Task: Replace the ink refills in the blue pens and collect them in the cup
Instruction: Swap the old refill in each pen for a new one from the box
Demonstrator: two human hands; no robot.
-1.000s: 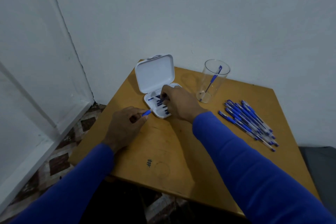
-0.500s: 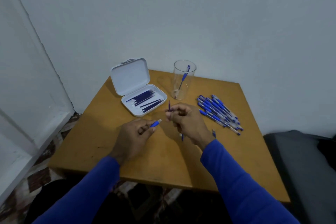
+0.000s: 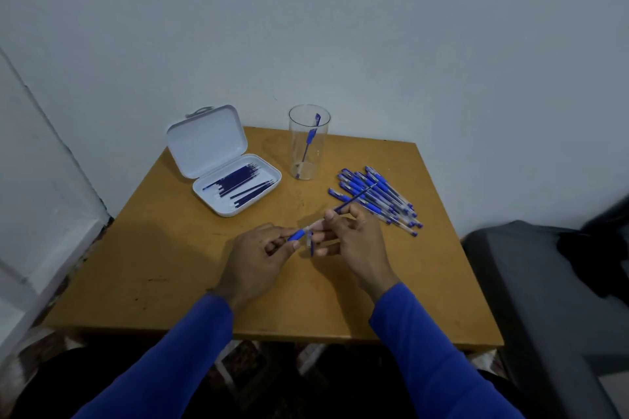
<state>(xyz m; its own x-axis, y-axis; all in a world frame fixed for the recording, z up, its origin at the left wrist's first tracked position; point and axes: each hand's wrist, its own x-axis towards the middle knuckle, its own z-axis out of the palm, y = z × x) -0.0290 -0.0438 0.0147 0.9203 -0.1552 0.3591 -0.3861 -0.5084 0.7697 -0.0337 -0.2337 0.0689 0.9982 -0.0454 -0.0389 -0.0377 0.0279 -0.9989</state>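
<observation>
My left hand (image 3: 260, 255) pinches a blue pen barrel (image 3: 299, 234) by its grip end near the table's middle. My right hand (image 3: 350, 236) pinches a thin dark blue ink refill (image 3: 355, 198), whose near end meets the barrel while its far end points up and right over the pen pile. A small blue piece hangs below my right fingers. A pile of several blue pens (image 3: 374, 197) lies to the right. The clear cup (image 3: 308, 143) at the back holds one blue pen. An open white case (image 3: 235, 180) holds several refills.
The wooden table (image 3: 170, 265) stands in a corner against white walls. A grey padded seat (image 3: 544, 299) sits to the right of the table. Patterned floor tiles show at the lower left.
My right hand left the refill case with a refill and brought it to the barrel in my left hand. The refill now tilts toward the pen pile. The camera pulled back.
</observation>
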